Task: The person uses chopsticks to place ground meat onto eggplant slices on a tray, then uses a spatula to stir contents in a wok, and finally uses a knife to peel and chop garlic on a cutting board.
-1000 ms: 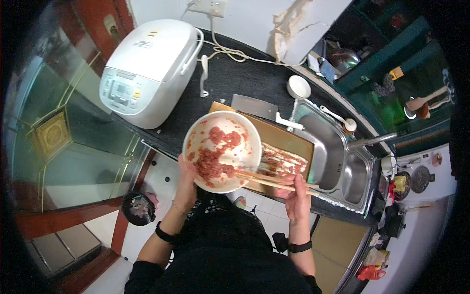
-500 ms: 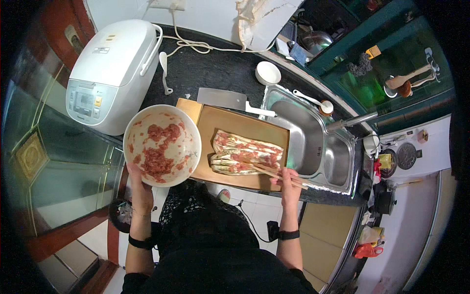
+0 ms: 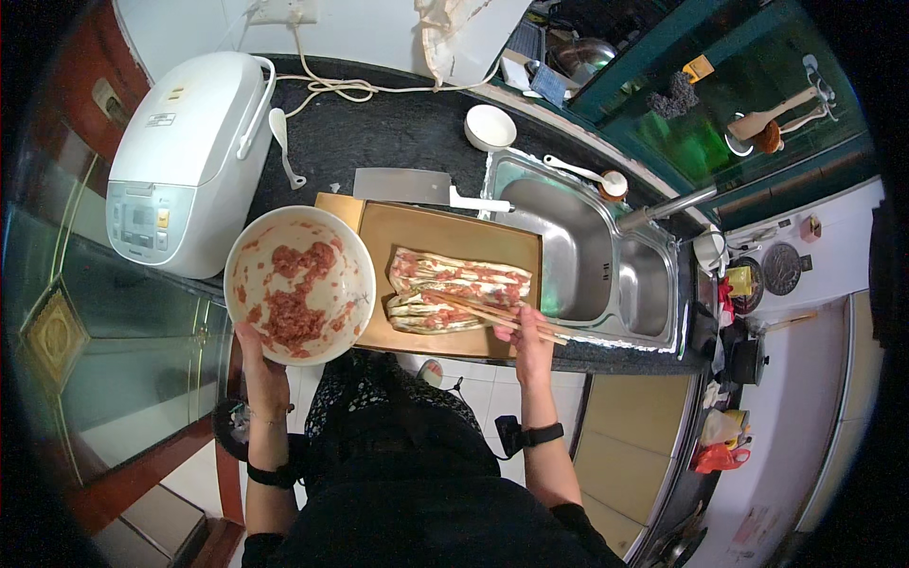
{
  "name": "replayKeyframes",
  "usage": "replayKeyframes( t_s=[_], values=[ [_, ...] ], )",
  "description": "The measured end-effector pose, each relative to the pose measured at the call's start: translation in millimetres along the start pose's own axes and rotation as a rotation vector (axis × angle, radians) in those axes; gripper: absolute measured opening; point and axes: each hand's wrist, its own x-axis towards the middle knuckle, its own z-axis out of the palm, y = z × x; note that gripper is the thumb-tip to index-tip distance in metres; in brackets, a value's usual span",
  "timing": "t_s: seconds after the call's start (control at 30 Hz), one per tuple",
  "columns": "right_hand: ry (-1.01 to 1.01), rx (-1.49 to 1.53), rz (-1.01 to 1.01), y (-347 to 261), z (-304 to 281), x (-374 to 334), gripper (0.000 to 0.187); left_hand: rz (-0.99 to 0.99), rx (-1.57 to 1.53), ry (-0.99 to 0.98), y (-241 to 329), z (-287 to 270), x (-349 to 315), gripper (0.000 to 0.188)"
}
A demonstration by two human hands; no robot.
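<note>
My left hand (image 3: pixel 263 369) is closed on the lower rim of a white bowl (image 3: pixel 348 265), tilted so its inside shows. Clumps of pinkish minced meat (image 3: pixel 294 317) cling to the bottom and walls. My right hand (image 3: pixel 530 341) grips a pair of wooden chopsticks (image 3: pixel 483 310) over the near right part of a shallow brown tray (image 3: pixel 454 232). On the tray lie pale, flattened strips with dark edges (image 3: pixel 454 273), spread with minced meat. The chopstick tips touch or hover just over the nearer strip; I cannot tell which.
A cleaver (image 3: pixel 402 186) lies along the tray's far edge, its handle reaching toward the double sink (image 3: pixel 559 227). At the left stands a white rice cooker (image 3: pixel 185 161), with a white ladle (image 3: pixel 284 147) beside it. A small white bowl (image 3: pixel 490 128) sits behind the sink.
The whole view has shifted, moving the counter things a little left. My right hand and the chopstick tips have moved slightly farther over the strips. The left hand still holds the bowl.
</note>
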Motion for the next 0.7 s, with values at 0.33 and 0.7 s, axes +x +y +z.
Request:
replayKeyframes(
  t_s=[0.33,0.7],
  values=[
    [0.05,0.137,0.036,-2,-17,9,0.038,0.001,0.014,0.004,0,1,2,0.065],
    [0.011,0.118,0.084,17,-10,20,0.034,0.008,-0.008,-0.002,-3,-3,2,0.061]
  ],
)
